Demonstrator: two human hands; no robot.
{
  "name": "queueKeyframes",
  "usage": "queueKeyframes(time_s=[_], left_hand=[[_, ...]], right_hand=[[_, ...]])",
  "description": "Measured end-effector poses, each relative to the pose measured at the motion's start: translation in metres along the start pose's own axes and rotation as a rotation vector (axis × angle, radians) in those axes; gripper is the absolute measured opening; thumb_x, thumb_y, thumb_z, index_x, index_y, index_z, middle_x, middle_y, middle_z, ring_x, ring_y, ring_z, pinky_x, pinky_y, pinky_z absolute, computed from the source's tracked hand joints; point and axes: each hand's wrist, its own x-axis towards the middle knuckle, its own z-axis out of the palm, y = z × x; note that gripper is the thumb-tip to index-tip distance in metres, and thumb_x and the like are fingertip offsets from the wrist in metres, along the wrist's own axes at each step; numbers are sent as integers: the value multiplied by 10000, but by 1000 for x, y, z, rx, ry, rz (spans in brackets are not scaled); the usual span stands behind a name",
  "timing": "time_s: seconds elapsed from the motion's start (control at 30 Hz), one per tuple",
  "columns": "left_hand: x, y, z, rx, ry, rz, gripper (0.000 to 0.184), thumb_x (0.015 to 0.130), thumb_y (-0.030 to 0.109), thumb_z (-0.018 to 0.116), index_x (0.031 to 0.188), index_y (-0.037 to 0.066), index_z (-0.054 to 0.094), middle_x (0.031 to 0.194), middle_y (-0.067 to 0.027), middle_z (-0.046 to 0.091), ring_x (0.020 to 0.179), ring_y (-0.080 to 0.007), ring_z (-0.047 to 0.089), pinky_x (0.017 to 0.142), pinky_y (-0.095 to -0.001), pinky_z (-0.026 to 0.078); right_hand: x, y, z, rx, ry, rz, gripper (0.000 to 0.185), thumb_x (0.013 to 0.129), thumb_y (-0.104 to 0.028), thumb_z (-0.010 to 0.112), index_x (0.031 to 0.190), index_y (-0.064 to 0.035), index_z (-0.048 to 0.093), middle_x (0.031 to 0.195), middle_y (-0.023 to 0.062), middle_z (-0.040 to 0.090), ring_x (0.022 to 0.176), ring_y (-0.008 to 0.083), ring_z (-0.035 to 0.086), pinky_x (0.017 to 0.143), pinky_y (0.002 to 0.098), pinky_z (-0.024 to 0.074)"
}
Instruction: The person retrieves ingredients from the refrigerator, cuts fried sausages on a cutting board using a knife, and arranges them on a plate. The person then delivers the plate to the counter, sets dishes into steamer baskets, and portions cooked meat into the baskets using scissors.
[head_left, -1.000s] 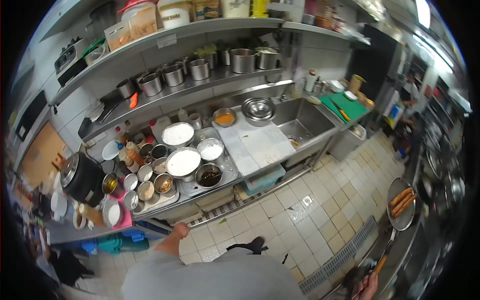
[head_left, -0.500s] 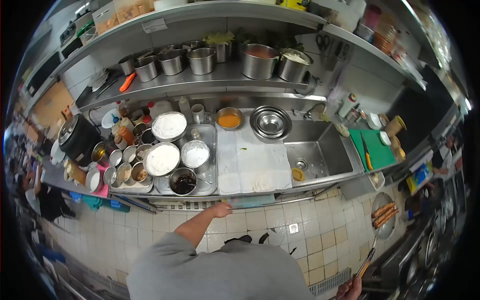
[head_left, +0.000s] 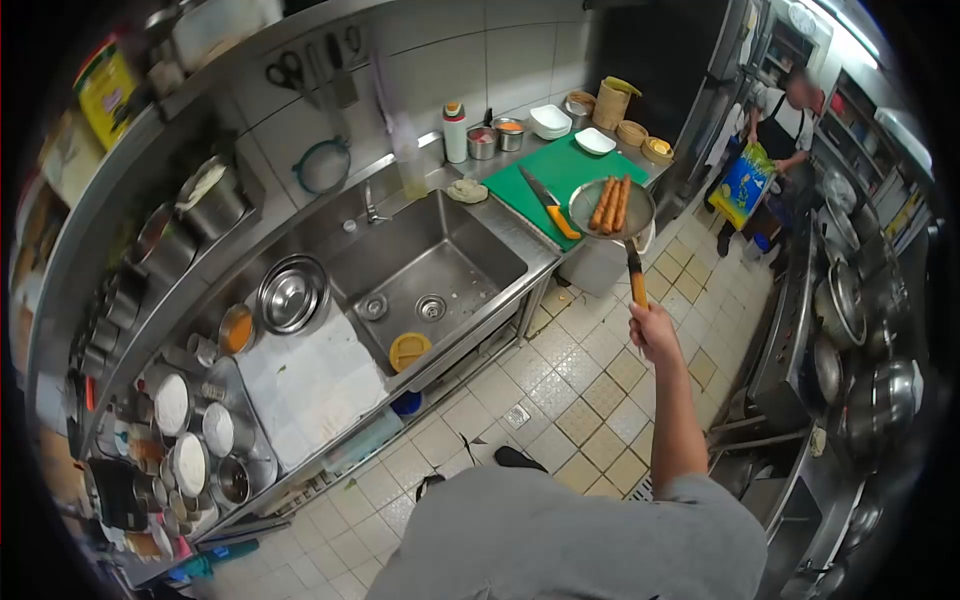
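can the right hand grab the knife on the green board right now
Probably not: the right hand is closed around the handle of a strainer bearing brown rolls. The knife lies largely uncovered on the green board, so the occupied grip looks like the main obstacle.

Head view, forward-down, edges somewhat unclear

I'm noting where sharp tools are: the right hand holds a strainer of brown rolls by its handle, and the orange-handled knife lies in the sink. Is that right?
Not quite: the orange-handled knife lies on the green cutting board, as the head view shows. The right hand does hold the strainer of brown rolls by its handle.
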Motion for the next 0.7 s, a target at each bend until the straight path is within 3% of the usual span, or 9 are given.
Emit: queueKeyframes(time_s=[0.23, 0.3, 0.4, 0.47, 0.53, 0.57, 0.6, 0.67, 0.7], left_hand=[[-126, 72, 74, -118, -11, -78, 360, 957, 272, 683, 1191, 3, 636, 790, -115, 722, 690, -241, 682, 674, -400, 580], [-148, 82, 80, -180, 19, -86, 401, 961, 274, 681, 1241, -6, 613, 799, -115, 726, 699, -222, 686, 669, -388, 578], [-170, 115, 70, -292, 91, -97, 467, 968, 276, 679, 1315, -20, 580, 812, -114, 731, 713, -195, 693, 660, -369, 576], [-174, 149, 60, -371, 175, -136, 472, 964, 259, 679, 1328, -24, 576, 813, -108, 725, 741, -182, 693, 683, -354, 570], [-153, 132, 70, -458, 311, -87, 441, 957, 237, 679, 1314, -7, 593, 836, -105, 721, 782, -165, 683, 695, -333, 551], [-165, 150, 63, -487, 340, -71, 428, 959, 239, 678, 1314, 8, 611, 888, -121, 739, 815, -201, 694, 731, -348, 556], [-139, 110, 81, -512, 367, -69, 440, 959, 246, 687, 1328, 17, 620, 993, -152, 756, 904, -254, 710, 816, -375, 563], [-152, 103, 81, -552, 423, -4, 462, 945, 264, 717, 1332, 25, 633, 1122, -202, 749, 1059, -301, 711, 925, -402, 553], [-167, 99, 82, -541, 451, -25, 470, 942, 271, 720, 1337, 30, 635, 1142, -212, 745, 1073, -309, 712, 927, -404, 556]], right_hand=[[150, -19, -8, -430, 111, -83, 246, 1003, -225, 649, 1020, 11, 578, 703, 97, 623, 488, 166, 601, 434, 345, 457], [177, -14, -12, -725, 263, -160, 332, 948, -232, 677, 1067, 70, 611, 881, 263, 717, 771, 374, 749, 660, 469, 575], [181, -14, -2, -910, 467, -290, 328, 923, -227, 662, 1071, 63, 635, 1005, 315, 711, 970, 453, 724, 822, 540, 555], [186, -13, -6, -869, 437, -302, 312, 918, -231, 645, 1085, 32, 651, 1056, 297, 712, 1034, 450, 702, 872, 549, 536], [224, 20, -27, -988, 359, -347, 233, 916, -212, 652, 1009, 0, 679, 969, 247, 723, 907, 409, 707, 779, 522, 550], [264, 63, -41, -1178, 343, -619, 180, 948, -185, 630, 980, -24, 702, 873, 186, 719, 833, 334, 710, 717, 483, 555], [299, 95, -53, -1871, 212, -690, 156, 971, -166, 610, 951, -65, 729, 884, 127, 721, 838, 257, 705, 691, 430, 552], [284, 94, -31, -636, 170, -300, 194, 994, -162, 601, 1062, -38, 734, 908, 84, 738, 762, 222, 679, 658, 404, 550], [259, 97, -21, -698, 272, -324, 212, 970, -180, 612, 1041, -15, 726, 961, 135, 739, 828, 303, 687, 712, 443, 553]])
